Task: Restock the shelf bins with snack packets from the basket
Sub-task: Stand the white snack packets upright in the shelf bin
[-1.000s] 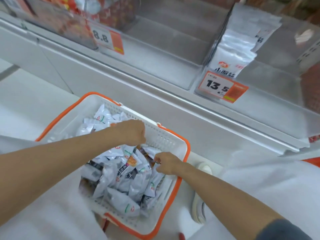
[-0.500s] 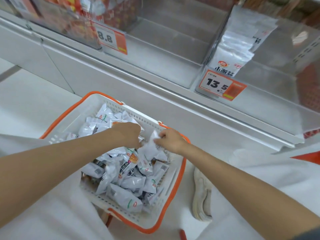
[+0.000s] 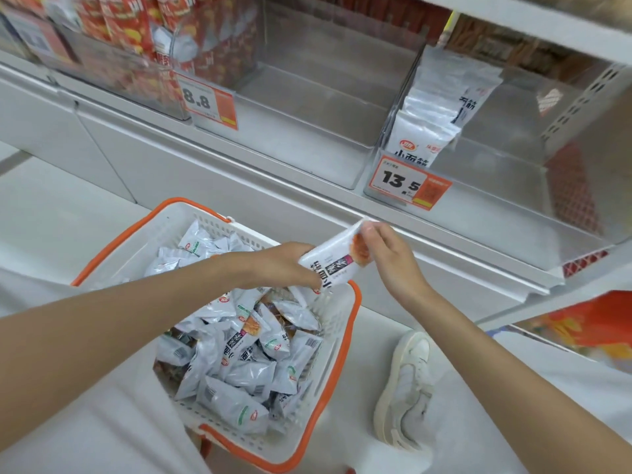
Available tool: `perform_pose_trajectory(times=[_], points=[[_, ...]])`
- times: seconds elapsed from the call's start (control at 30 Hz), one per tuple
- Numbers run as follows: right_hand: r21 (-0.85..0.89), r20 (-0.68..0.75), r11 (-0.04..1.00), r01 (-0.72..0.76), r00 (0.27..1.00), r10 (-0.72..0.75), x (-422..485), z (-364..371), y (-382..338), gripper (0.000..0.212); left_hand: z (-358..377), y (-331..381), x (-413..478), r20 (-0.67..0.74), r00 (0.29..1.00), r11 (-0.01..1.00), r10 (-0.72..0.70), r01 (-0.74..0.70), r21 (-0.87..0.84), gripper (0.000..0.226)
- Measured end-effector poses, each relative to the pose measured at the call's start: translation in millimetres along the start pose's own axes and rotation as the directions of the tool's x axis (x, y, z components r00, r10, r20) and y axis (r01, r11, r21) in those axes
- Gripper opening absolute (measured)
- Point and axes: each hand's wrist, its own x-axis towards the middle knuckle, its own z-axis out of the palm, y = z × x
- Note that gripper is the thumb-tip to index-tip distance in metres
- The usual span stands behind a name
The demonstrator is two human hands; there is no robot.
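Note:
A white snack packet (image 3: pixel 333 260) with dark lettering and an orange picture is held above the basket's far right corner. My left hand (image 3: pixel 284 265) grips its lower end and my right hand (image 3: pixel 388 260) pinches its upper end. Below them a white basket (image 3: pixel 337 354) with an orange rim holds a heap of several similar snack packets (image 3: pixel 239 364). Higher up, a clear shelf bin (image 3: pixel 301 107) shows nothing inside it. Another clear bin (image 3: pixel 492 172) to its right holds white packets (image 3: pixel 434 114) standing at its left side.
Price tags read 8.8 (image 3: pixel 208 102) and 13.5 (image 3: pixel 407 183) on the bin fronts. Red packets (image 3: pixel 143 32) fill the bin at top left. A white shoe (image 3: pixel 405 388) stands on the white floor right of the basket. More red goods (image 3: pixel 595 323) sit on a lower shelf at right.
Both hands have lifted out of the basket's heap, up and to the right, carrying one packet between them. The view has tilted up toward the shelf.

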Motion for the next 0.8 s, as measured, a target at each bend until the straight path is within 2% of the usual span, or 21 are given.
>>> perform_pose_trajectory(times=[0.07, 0.2, 0.3, 0.4, 0.53, 0.6, 0.63, 0.7, 0.8], points=[[-0.084, -0.026, 0.995, 0.060, 0.998, -0.062, 1, -1, 2, 0.036, 1, 7, 1, 0.041, 0.999, 0.997, 0.018, -0.015, -0.069, 0.035], [-0.223, -0.147, 0.966, 0.131, 0.975, -0.166, 4, -2, 16, 0.042, 3, 12, 5, 0.078, 0.997, 1.000, 0.027, -0.026, -0.012, 0.033], [-0.214, -0.172, 0.960, 0.181, 0.960, -0.219, 2, -7, 19, 0.042, -3, 19, 7, 0.082, 0.995, 0.992, 0.047, -0.056, 0.113, 0.029], [-0.147, -0.202, 0.974, 0.171, 0.959, -0.199, 0, -10, 18, 0.039, -14, 28, 8, -0.015, 0.993, 0.965, 0.118, -0.111, 0.238, 0.028], [-0.045, -0.126, 0.999, 0.011, 0.992, -0.017, 6, -21, 20, 0.040, -21, 24, 9, -0.231, 0.957, 0.975, 0.176, -0.137, 0.175, 0.034], [0.032, -0.083, 0.994, -0.101, 0.991, 0.103, 10, -32, 20, 0.042, -21, 22, 10, -0.310, 0.937, 0.987, 0.158, -0.156, 0.032, 0.036], [0.091, -0.049, 0.985, -0.144, 0.988, 0.149, 11, -37, 18, 0.036, -22, 23, 9, -0.347, 0.927, 0.983, 0.141, -0.173, -0.061, 0.035], [0.143, 0.042, 0.978, -0.154, 0.988, 0.149, 9, -45, 13, 0.013, -23, 29, 7, -0.406, 0.903, 0.966, 0.139, -0.214, -0.145, 0.030], [0.089, 0.164, 0.993, -0.080, 0.984, 0.065, 6, -45, 2, 0.033, -23, 48, 3, -0.396, 0.893, 0.962, 0.216, -0.263, -0.069, 0.022]])
